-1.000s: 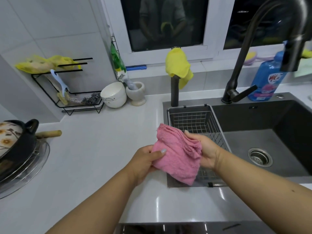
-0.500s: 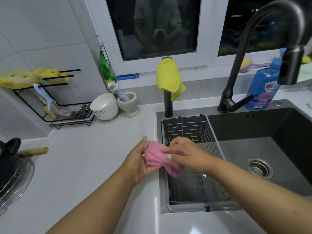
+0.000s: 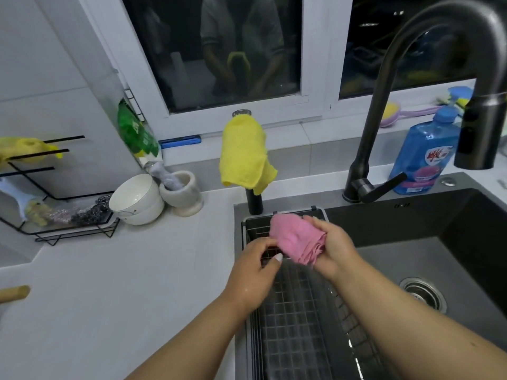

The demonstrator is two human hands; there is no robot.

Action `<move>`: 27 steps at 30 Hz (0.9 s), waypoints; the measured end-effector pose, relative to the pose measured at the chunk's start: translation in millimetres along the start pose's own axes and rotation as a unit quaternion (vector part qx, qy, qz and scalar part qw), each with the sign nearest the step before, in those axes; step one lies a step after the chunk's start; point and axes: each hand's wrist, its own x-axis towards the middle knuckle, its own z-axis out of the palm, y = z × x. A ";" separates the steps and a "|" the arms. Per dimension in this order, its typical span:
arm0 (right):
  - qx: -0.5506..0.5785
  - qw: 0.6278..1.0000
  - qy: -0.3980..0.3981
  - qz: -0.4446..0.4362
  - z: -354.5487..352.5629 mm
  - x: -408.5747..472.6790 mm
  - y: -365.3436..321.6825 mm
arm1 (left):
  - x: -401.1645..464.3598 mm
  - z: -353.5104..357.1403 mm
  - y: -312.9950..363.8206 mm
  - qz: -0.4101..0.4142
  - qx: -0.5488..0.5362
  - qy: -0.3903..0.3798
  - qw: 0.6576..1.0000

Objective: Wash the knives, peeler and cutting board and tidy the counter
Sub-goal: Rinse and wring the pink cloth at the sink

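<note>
My right hand [image 3: 336, 249] grips a folded pink cloth [image 3: 295, 239] above the far end of the wire basket [image 3: 296, 330], which sits in the left part of the dark sink [image 3: 461, 259]. My left hand [image 3: 252, 272] is just left of the cloth with loosely curled fingers. Its thumb tip lies near the cloth's lower edge, and the basket shows between thumb and fingers. A light-blue-handled tool [image 3: 11, 193] leans in the black wire rack [image 3: 68, 233] at the far left. No knife or cutting board is in view.
A yellow cloth [image 3: 244, 154] hangs on a black post behind the basket. A tall dark faucet [image 3: 381, 105] and a blue soap bottle [image 3: 422, 157] stand behind the sink. A white bowl [image 3: 137, 198] and a stone mortar [image 3: 183, 194] sit on the white counter. A wooden handle [image 3: 13, 293] pokes in at the left.
The cloth went from hanging spread between both hands to a folded bundle in my right hand, now over the basket. My left hand's grip on it has loosened.
</note>
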 end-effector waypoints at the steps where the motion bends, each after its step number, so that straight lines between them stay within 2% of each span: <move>1: 0.013 1.000 0.005 -0.008 0.2 6.3 -10.0 | 7.5 1.8 -9.3 -0.004 0.042 -0.003 0.999; 4: 0.021 0.998 0.027 -0.052 6.9 29.6 -40.7 | 32.0 7.9 -36.8 -0.033 0.153 -0.010 0.988; 6: -0.014 0.993 0.038 -0.109 14.9 41.7 -57.0 | 41.3 9.7 -51.4 -0.036 0.248 -0.004 0.968; 8: -0.103 0.975 0.045 -0.194 26.6 54.2 -70.7 | 49.6 11.9 -65.1 -0.047 0.324 -0.008 0.945; 10: -0.239 0.933 0.041 -0.265 41.1 70.9 -77.3 | 54.0 14.5 -77.1 -0.057 0.373 -0.011 0.926; 11: -0.309 0.909 0.023 -0.278 51.4 80.8 -76.6 | 54.3 16.9 -82.9 -0.059 0.390 -0.013 0.919; 13: -0.424 0.872 -0.016 -0.244 66.2 105.6 -68.2 | 53.2 22.4 -90.1 -0.052 0.407 -0.009 0.912; 16: -0.594 0.774 -0.087 -0.201 76.5 134.6 -47.1 | 53.5 27.2 -95.6 -0.049 0.417 0.012 0.907; 17: -0.626 0.747 -0.092 -0.206 78.1 138.4 -41.2 | 53.9 26.8 -95.6 -0.054 0.419 0.005 0.906; 19: -0.664 0.716 -0.092 -0.196 76.0 144.7 -32.7 | 53.7 26.2 -97.1 -0.059 0.423 -0.005 0.904; 20: -0.700 0.684 -0.091 -0.184 73.8 146.4 -29.6 | 54.2 26.1 -97.6 -0.061 0.426 -0.007 0.903; 23: -0.819 0.523 -0.116 -0.202 62.9 161.3 -20.0 | 55.2 25.0 -98.3 -0.059 0.435 0.001 0.899; 25: -0.848 0.466 -0.119 -0.223 55.9 170.1 -16.6 | 55.3 25.5 -101.0 -0.055 0.442 0.006 0.895; 27: -0.865 0.430 -0.113 -0.234 52.1 172.4 -17.9 | 53.4 25.9 -104.3 -0.050 0.443 0.010 0.895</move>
